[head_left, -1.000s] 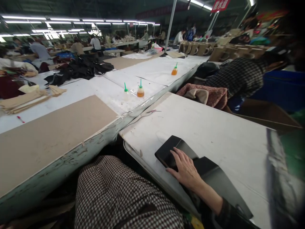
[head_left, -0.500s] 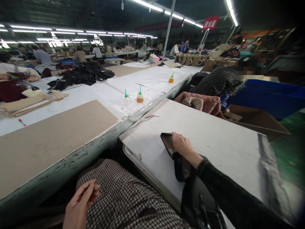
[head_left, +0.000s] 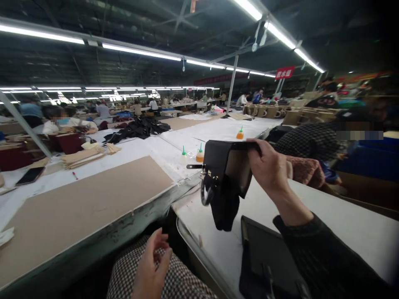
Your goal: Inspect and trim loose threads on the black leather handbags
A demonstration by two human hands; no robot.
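Observation:
My right hand [head_left: 270, 170] grips the upper edge of a black handbag [head_left: 215, 160], lifted above the white side table [head_left: 307, 193]. A curved handle and gold-coloured metal fittings show on the bag's left side, and a short strap end sticks out. Its brownish inner side faces right, and soft black material hangs below. Over my checkered lap [head_left: 127, 265], my left hand [head_left: 155, 261] is empty, with its fingers loosely bent and apart from the thumb. A second black bag [head_left: 264, 249] lies on the side table beneath my right forearm.
On the long table are a beige board [head_left: 93, 211], an amber-filled bottle [head_left: 200, 156], a pale bottle [head_left: 183, 157], black pieces [head_left: 137, 128] and a phone [head_left: 30, 176]. A person in a checkered top [head_left: 299, 139] bends by the blue bin [head_left: 383, 162] at right.
My right hand has raised the black bag from the side table and turned it upright. My left hand has moved up and right, its fingers opening. The view has tilted upward.

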